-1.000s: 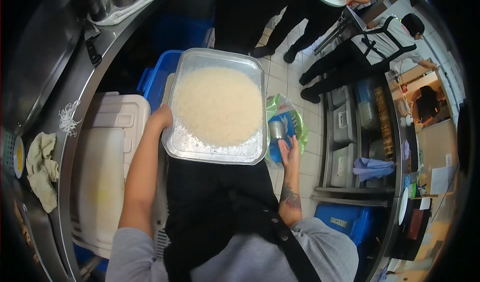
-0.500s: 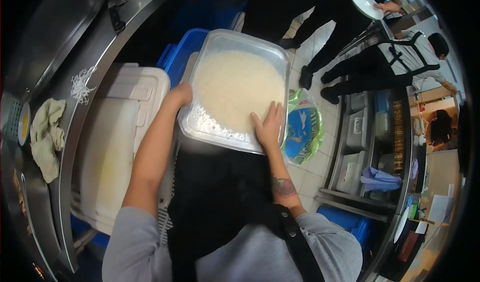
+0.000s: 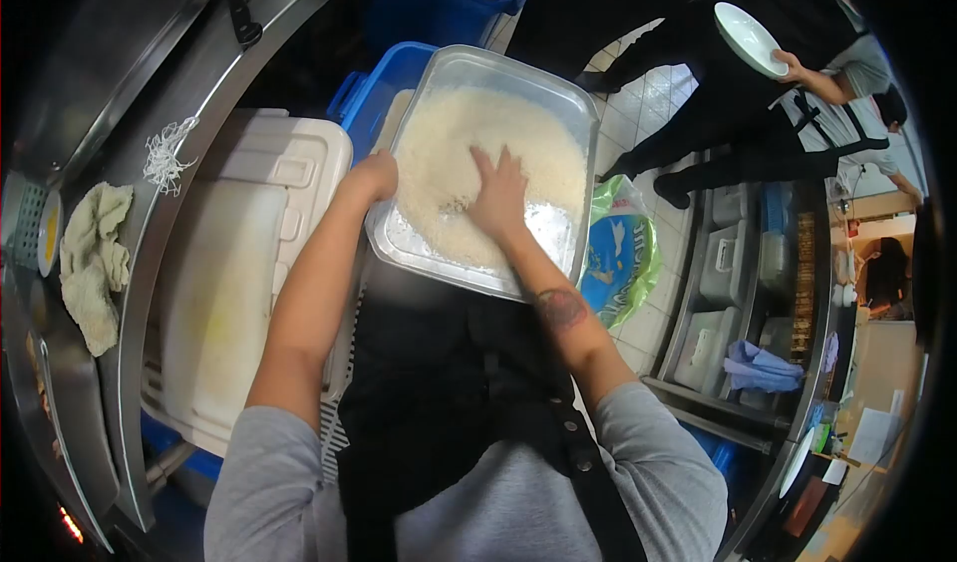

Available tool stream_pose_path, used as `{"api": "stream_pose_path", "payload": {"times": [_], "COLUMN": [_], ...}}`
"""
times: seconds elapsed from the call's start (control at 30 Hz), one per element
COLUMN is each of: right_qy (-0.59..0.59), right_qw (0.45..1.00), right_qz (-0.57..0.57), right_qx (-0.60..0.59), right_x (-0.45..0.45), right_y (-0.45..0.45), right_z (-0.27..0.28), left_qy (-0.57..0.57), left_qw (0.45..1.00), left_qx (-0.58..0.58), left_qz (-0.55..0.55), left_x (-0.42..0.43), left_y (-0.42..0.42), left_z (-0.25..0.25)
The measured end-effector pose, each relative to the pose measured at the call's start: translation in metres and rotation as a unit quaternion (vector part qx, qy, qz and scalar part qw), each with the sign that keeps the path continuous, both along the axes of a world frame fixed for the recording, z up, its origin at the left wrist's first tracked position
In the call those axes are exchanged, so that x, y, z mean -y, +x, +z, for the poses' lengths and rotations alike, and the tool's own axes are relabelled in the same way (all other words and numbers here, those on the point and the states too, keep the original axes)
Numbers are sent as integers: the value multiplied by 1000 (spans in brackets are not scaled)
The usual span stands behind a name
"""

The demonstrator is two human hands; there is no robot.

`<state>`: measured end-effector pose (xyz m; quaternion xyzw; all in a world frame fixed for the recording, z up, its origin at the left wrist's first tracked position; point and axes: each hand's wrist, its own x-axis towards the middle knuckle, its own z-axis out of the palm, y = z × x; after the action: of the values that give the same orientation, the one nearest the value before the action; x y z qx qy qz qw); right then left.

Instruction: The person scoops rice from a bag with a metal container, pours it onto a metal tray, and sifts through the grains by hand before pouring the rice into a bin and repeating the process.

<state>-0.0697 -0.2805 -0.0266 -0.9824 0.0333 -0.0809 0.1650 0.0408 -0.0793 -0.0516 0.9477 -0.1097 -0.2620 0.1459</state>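
The metal tray [image 3: 553, 225] lies in the upper middle of the frame, slightly turned, with pale grains [image 3: 538, 128] spread over most of its floor and bare metal showing along the near side. The left grip [image 3: 376, 175] is closed on the left edge of the metal tray, holding it from the side. The right grip [image 3: 500, 195] is wide, fingers spread and pointing away from the body, its palm side down on the pale grains, holding nothing that can be seen. What bears the tray from below is hidden

A blue container [image 3: 364, 103] shows beyond the tray's upper left corner, and a green and blue plastic bag [image 3: 648, 253] is just beside its right edge. Left of the left forearm is a whitish lidded box [image 3: 224, 293]. Farther left, the steel counter [image 3: 189, 203] carries a knife [image 3: 242, 18], a tangle of white strings [image 3: 169, 158] and a crumpled pale cloth [image 3: 97, 268]. In the upper right, another person's hand [image 3: 797, 66] holds a white dish [image 3: 750, 40], well apart from the tray. At the right, a purple cloth [image 3: 760, 366] hangs by a shelf unit [image 3: 713, 308] with grey bins
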Motion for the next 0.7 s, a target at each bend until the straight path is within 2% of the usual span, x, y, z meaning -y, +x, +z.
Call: {"api": "stream_pose_path", "payload": {"times": [0.17, 0.3, 0.4, 0.6, 0.7], "right_qy": [14, 24, -53, 72, 118], "right_qw": [997, 988, 992, 979, 986], "right_qz": [-42, -107, -42, 186, 112], "right_qx": [70, 110, 103, 43, 29], "right_x": [36, 37, 31, 45, 75], "right_y": [56, 60, 30, -46, -31], "right_z": [-22, -25, -30, -10, -16], "left_qy": [34, 31, 31, 40, 38], "left_qw": [998, 999, 999, 998, 998], "left_qx": [8, -20, -14, -15, -11], "left_qz": [-50, -28, -28, -38, -54], "left_x": [0, 3, 2, 2, 3], "left_y": [-1, -4, -3, -5, -7], "left_z": [12, 21, 19, 22, 26]}}
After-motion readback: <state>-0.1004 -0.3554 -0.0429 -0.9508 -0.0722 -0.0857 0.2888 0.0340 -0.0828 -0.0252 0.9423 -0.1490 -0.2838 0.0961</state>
